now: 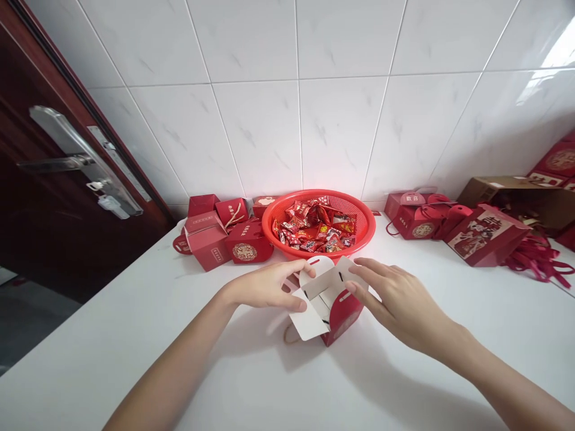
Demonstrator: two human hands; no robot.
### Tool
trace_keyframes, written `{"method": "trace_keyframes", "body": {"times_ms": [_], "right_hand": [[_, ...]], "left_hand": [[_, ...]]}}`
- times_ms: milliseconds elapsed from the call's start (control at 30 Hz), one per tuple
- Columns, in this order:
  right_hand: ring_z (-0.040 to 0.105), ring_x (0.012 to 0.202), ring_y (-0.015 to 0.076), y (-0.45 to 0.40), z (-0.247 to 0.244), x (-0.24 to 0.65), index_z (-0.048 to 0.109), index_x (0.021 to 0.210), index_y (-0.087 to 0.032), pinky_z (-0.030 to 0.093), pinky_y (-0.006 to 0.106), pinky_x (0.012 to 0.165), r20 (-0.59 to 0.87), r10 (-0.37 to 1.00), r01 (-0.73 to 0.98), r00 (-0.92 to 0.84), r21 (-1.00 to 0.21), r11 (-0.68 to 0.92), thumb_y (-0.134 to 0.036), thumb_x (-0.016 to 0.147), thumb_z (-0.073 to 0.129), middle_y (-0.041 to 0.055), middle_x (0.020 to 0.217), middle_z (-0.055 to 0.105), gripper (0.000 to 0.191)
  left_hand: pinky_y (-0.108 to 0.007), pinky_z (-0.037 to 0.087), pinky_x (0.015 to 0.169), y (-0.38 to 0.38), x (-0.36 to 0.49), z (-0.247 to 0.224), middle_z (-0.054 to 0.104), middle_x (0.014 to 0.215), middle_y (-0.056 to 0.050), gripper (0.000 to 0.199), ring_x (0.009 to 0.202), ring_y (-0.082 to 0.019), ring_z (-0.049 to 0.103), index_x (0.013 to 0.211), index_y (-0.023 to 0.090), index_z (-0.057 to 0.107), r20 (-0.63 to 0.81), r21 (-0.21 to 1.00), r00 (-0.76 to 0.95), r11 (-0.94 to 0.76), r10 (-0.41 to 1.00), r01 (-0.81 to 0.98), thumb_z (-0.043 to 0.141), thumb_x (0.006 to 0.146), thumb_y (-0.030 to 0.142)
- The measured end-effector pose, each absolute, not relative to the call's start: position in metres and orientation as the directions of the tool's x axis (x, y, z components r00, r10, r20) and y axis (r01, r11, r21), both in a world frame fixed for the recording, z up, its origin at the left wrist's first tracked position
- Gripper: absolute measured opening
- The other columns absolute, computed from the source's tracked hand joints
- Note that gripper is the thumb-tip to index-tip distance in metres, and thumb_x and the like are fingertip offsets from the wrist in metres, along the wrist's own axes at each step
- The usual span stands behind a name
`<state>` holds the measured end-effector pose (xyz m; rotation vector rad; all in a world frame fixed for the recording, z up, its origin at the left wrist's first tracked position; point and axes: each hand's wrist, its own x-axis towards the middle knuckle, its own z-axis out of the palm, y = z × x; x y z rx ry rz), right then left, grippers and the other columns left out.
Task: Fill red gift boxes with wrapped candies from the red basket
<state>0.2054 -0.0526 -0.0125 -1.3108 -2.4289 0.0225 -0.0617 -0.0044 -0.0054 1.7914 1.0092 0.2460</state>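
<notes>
An open red gift box (344, 317) with a white inside stands on the white table, its flaps spread outward. My left hand (269, 286) is at the box's left side, thumb and fingers apart around the left and back flaps. On the right, my right hand (395, 299) has its fingers apart and touches or hovers at the right flap. The inside of the box shows no candy. Just behind it sits a red plastic basket (368, 230) holding several red-wrapped candies (321, 224).
Several red boxes (209, 239) stand left of the basket. More red boxes (415, 218), a larger patterned box (487, 236), red ribbons (536, 254) and a brown carton (498, 185) are at right. A tiled wall (256, 120) rises behind; a door (54, 197) is at left.
</notes>
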Motion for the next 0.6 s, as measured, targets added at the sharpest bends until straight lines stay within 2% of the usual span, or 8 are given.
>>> {"method": "trace_keyframes", "body": {"times_ms": [100,200,300,400,500,600], "right_hand": [[0.066,0.064,0.0196,-0.053,-0.008,0.209,0.066,0.107,-0.025,0.048,0.031,0.058,0.21,0.859,0.804,-0.468,-0.303,0.512,-0.056,0.1,0.043,0.007,0.095,0.073,0.04],[0.065,0.061,0.0193,-0.054,-0.006,0.207,0.065,0.1,-0.025,0.043,0.029,0.054,0.107,0.898,0.812,-0.426,-0.392,0.432,-0.064,0.097,0.043,0.0053,0.089,0.074,0.045],[0.062,0.056,0.0183,-0.053,-0.013,0.2,0.058,0.087,-0.024,0.037,0.028,0.052,0.126,0.938,0.845,-0.323,-0.409,0.345,-0.065,0.099,0.037,0.0049,0.081,0.073,0.048],[0.054,0.048,0.017,-0.049,-0.022,0.193,0.048,0.079,-0.025,0.031,0.027,0.049,0.174,0.951,0.85,-0.255,-0.428,0.306,-0.065,0.095,0.045,0.0004,0.063,0.065,0.044],[0.05,0.047,0.0154,-0.042,-0.024,0.197,0.046,0.086,-0.025,0.034,0.027,0.049,0.08,0.96,0.759,-0.267,-0.596,0.261,-0.066,0.088,0.057,-0.0037,0.06,0.061,0.042],[0.058,0.063,0.017,-0.032,-0.018,0.212,0.05,0.093,-0.024,0.043,0.028,0.055,-0.049,0.935,0.622,-0.352,-0.758,0.195,-0.064,0.078,0.069,-0.0011,0.075,0.066,0.047]], "left_hand": [[-0.03,0.051,0.075,-0.006,-0.062,-0.005,0.061,0.103,0.0,0.043,0.093,-0.02,0.064,0.096,0.022,0.048,-0.346,0.828,0.611,-0.074,0.712,0.555,0.079,0.069,0.034],[-0.027,0.047,0.069,-0.01,-0.056,-0.003,0.06,0.095,0.001,0.043,0.086,-0.018,0.063,0.089,0.022,0.046,-0.373,0.801,0.597,-0.078,0.71,0.593,0.081,0.066,0.033],[-0.025,0.043,0.064,-0.017,-0.047,0.001,0.056,0.087,0.004,0.044,0.079,-0.015,0.057,0.087,0.022,0.045,-0.393,0.761,0.557,-0.081,0.731,0.644,0.082,0.064,0.03],[-0.026,0.04,0.06,-0.025,-0.041,0.003,0.055,0.081,0.006,0.044,0.073,-0.015,0.054,0.087,0.023,0.045,-0.415,0.699,0.503,-0.088,0.758,0.71,0.081,0.064,0.031],[-0.027,0.04,0.06,-0.028,-0.04,0.004,0.058,0.082,0.005,0.045,0.074,-0.016,0.055,0.088,0.023,0.045,-0.412,0.666,0.492,-0.115,0.767,0.737,0.082,0.064,0.035],[-0.027,0.04,0.061,-0.026,-0.041,0.001,0.061,0.087,0.003,0.046,0.077,-0.018,0.058,0.088,0.023,0.045,-0.418,0.656,0.503,-0.132,0.756,0.743,0.082,0.064,0.037]]}}
